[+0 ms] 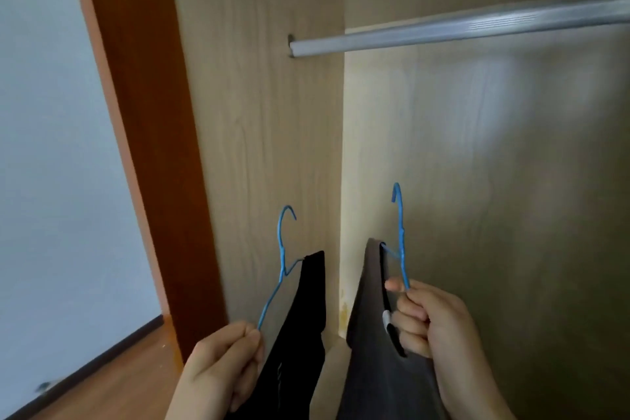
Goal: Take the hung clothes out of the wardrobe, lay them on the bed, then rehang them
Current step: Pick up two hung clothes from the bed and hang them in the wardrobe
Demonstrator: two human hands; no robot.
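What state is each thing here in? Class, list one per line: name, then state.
left hand, pinches the left hanger's wire
right hand, grips the right hanger's neck
left hanger, off the rail, held hook up, carries the black garment
right hanger, off the rail, held hook up, carries the grey garment
black garment, hangs on the left hanger
grey garment, hangs on the right hanger
rail, bare where visible
wardrobe, open

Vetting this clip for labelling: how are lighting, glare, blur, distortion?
Head view: soft light, a pale bright patch on the back panel, streaky glare along the rail; the left hand and right hand, each gripping a blue hanger, look slightly blurred; the brown door frame leans from wide-angle distortion.
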